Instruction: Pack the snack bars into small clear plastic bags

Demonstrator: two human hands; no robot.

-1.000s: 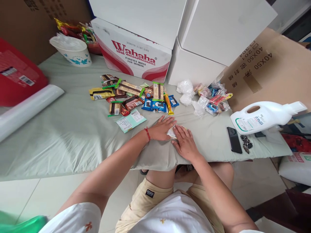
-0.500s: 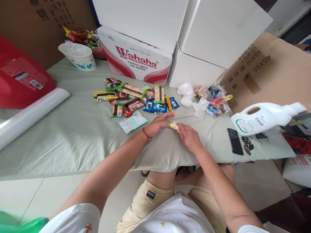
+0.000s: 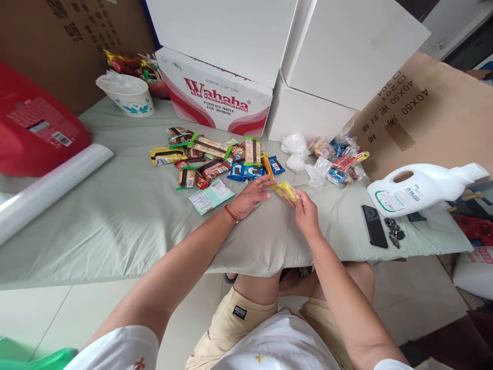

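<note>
My right hand pinches a small yellow snack packet and holds it just above the grey-green cloth. My left hand, with a red string at the wrist, lies beside it with fingers stretched out, its fingertips close to the packet's left end. Just beyond my hands lies a spread of wrapped snack bars in brown, green, yellow and blue wrappers. A pale green packet lies flat to the left of my left hand.
Clear bags of sweets lie at the right. Further right are a white jug, a black phone and keys. A Wahaha box, white boxes, a cup and a plastic roll border the cloth.
Both hands were pressed flat on a packet on the cloth. Now my right hand has lifted the yellow packet up and forward, and my left hand has opened beside it.
</note>
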